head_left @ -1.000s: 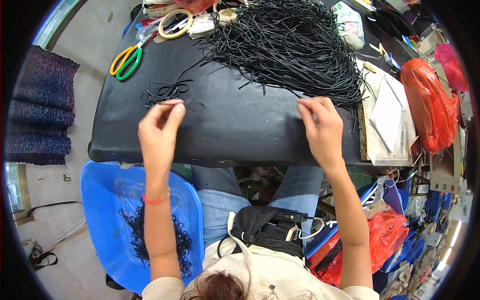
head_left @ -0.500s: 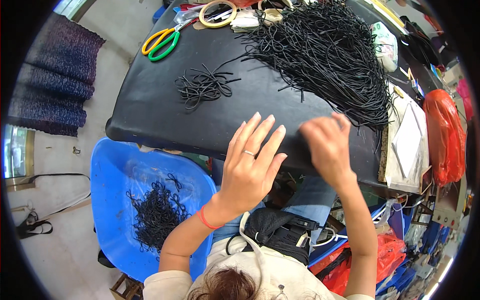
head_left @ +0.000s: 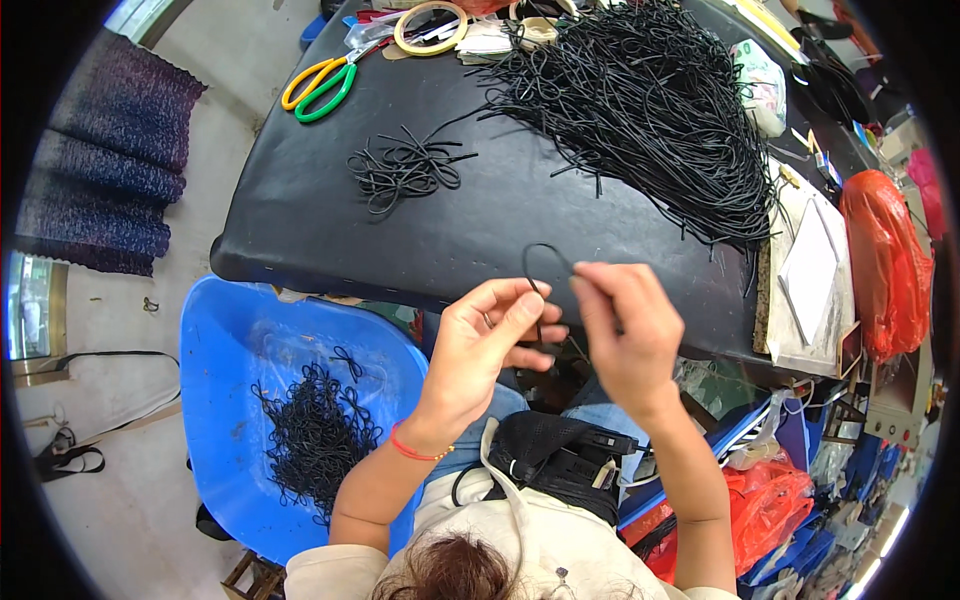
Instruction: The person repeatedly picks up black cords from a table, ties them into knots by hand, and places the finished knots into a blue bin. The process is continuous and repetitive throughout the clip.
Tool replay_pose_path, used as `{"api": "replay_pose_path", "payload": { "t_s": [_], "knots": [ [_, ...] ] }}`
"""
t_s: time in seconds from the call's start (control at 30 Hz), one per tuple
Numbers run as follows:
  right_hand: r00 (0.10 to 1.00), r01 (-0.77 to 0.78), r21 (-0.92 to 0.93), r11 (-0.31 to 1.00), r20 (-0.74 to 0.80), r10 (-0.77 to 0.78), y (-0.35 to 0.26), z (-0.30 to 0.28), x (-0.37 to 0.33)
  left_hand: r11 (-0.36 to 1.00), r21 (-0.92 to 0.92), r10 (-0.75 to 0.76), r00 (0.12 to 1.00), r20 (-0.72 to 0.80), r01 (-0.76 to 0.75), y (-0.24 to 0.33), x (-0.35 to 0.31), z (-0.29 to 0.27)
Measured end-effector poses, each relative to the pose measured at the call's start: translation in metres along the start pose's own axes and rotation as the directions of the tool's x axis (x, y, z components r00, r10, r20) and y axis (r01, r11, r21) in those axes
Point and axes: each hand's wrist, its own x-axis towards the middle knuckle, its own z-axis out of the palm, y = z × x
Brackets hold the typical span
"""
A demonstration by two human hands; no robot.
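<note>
A single thin black cord (head_left: 543, 246) arches in a loop between my hands, just over the near edge of the table. My left hand (head_left: 492, 330) pinches one end of it between thumb and fingers, and the cord's tail hangs down past the fingers. At the loop's other side, my right hand (head_left: 630, 325) grips the cord with its fingertips; that hand is slightly blurred. Beyond them lies a small tangle of black cords (head_left: 405, 172), and farther right a large heap of the same cords (head_left: 640, 120).
A blue plastic tub (head_left: 225, 420) holding looped black cords (head_left: 315, 430) stands left below the table (head_left: 300, 220). Scissors (head_left: 325, 88) and a tape roll (head_left: 430, 27) lie at the back left. At right are a white board (head_left: 808, 280) and a red plastic bag (head_left: 880, 260).
My hands have come lower and turned inward. Half a second ago my left hand was spread with no cord visible in it; now both hands hold a cord bent into a loop.
</note>
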Motion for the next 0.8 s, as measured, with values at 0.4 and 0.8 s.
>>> {"api": "replay_pose_path", "payload": {
  "t_s": [0.4, 0.8],
  "knots": [
    [0.992, -0.011, 0.109, 0.994, 0.129, -0.003, -0.002, 0.005, -0.011, 0.974, -0.125, 0.186, 0.981, -0.052, -0.191, -0.012, 0.007, -0.002],
    [0.974, 0.204, 0.021, 0.979, 0.102, -0.205, 0.003, -0.003, -0.012, 0.998, 0.062, -0.021, 0.991, 0.133, 0.013, -0.006, 0.004, -0.012]
  ]
}}
